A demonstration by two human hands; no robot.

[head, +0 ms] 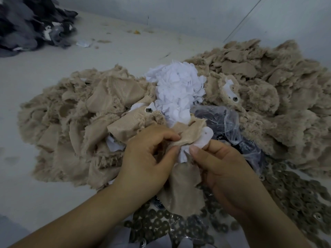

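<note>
My left hand pinches a beige fabric piece between thumb and fingers, just in front of the middle of the heap. My right hand pinches a small white backing piece with a hole that lies against that fabric. A second flap of beige fabric hangs down between my two wrists. Behind my hands, a pile of white cut pieces sits on the heap.
A large heap of beige fabric pieces covers the grey floor left and right. A clear plastic bag lies by my right hand. Several dark ring washers spread at the lower right. Dark grey fabric pieces are piled far left.
</note>
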